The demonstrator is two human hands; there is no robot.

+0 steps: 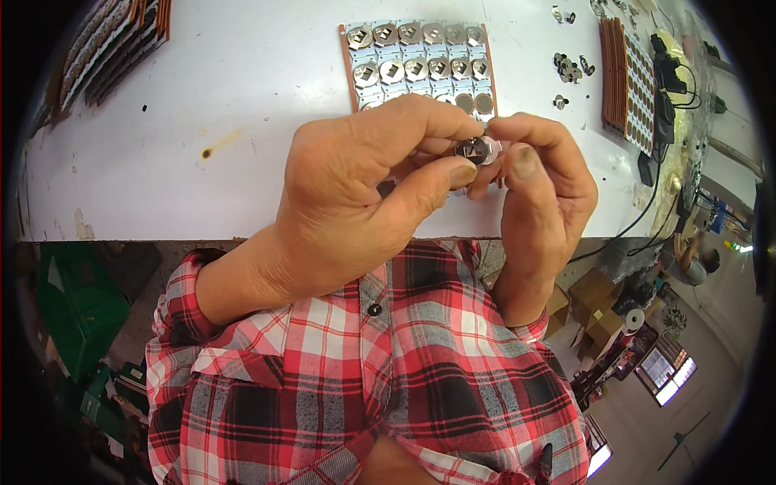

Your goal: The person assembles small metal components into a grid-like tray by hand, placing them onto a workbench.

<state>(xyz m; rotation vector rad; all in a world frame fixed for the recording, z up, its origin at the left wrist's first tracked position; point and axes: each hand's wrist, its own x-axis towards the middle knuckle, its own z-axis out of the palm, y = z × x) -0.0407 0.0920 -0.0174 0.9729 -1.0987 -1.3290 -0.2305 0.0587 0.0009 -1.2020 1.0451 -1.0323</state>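
Observation:
My left hand [356,182] is closed, its thumb and fingers pinching a small round metal battery clip [471,150] with a cut-out in its face. My right hand [543,182] meets it from the other side, fingers curled in and fingertips at the clip's shiny right edge. Both hands are above the near part of a circuit board panel [396,53]. Rows of round metal clips sit on that panel, and my hands hide its lower rows.
A stack of brown-edged panels [113,48] stands at the far left of the white table [218,105]. Another stack of panels [626,85] is at the right, beside black cables [667,73]. Loose metal clips [568,69] lie between the panel and that stack. A person [691,260] is in the background.

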